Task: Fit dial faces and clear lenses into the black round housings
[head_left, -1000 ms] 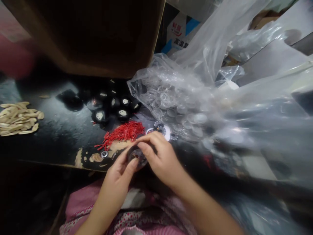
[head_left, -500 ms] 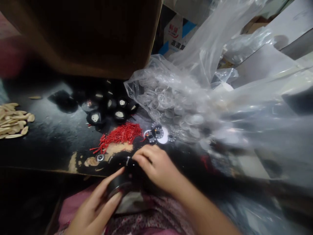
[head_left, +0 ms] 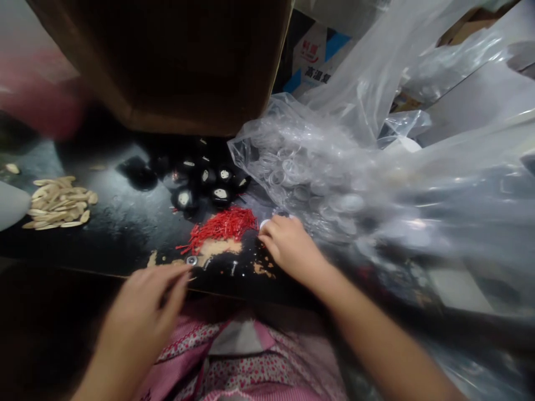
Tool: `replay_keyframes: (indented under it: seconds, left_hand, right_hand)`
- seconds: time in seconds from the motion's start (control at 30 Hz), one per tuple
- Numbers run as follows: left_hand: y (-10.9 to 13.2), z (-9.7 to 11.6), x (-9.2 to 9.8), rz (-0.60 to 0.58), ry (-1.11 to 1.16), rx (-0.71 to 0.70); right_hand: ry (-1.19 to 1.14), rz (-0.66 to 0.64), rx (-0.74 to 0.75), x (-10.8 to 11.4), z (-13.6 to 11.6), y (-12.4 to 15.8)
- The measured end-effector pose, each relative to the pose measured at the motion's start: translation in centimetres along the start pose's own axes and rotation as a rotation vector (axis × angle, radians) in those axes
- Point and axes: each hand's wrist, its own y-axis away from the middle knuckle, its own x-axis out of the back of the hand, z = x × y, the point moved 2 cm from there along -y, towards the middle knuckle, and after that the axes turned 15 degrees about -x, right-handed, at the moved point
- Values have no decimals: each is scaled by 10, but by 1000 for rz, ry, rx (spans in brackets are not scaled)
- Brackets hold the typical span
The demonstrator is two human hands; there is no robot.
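Note:
My left hand [head_left: 152, 303] hovers at the table's front edge, blurred, thumb and forefinger apart with nothing seen between them. Just beyond its fingertips lies a small round metal-rimmed piece [head_left: 191, 260]. My right hand [head_left: 288, 242] reaches down over several thin printed discs, fingers curled together; the hand mostly hides them. A white disc edge [head_left: 264, 224] peeks out by its fingertips. What those fingers pinch, if anything, is hidden. Left of that hand is a pile of thin red pieces [head_left: 228, 225]. A small metal screw-like part [head_left: 234, 268] lies nearer the edge.
Several glossy black rounded parts [head_left: 220, 195] with pale patches sit behind the red pile. Flat seeds [head_left: 61, 203] are heaped at left beside a white rounded object [head_left: 12, 206]. A dark open box [head_left: 175, 120] stands behind. A clear bag [head_left: 301, 167] of transparent rings spreads rightward.
The black round part both hands held is no longer in them. My left hand has drawn back left; my right has moved forward and right onto the discs. The view has shifted left.

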Motion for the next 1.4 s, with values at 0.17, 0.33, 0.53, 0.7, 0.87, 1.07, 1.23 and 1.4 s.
replay_keyframes:
  seconds: [0.17,0.33,0.53,0.7,0.87,1.07,1.23,1.4]
  left_hand:
    - [-61,28,-58,-381,-454,-411]
    - [-63,19,-65,-424,-589,-424]
    - [-66,33,-72,-300,-498,-515]
    - [-64,91,-132,-389,-264,-582]
    - [-58,112,-162,-423,-241,-599]
    - [-66,51,-72,-232,-302,-374]
    - [-86,-5,7,2,-508,64]
    - [-104,-26,21,43,-479,179]
  right_hand:
    - [-108,53,-209,28,62,45]
    - [-92,29,-528,43,147,105]
    - [-187,125,-619,42,157,122]
    - [-395,128,-334,42,94,91]
    - [-492,149,-238,36,67,73]
    - [-398,142,-15,2,30,57]
    - [-210,79,171,-19,15,65]
    - [-205,283,168,-23,82,98]
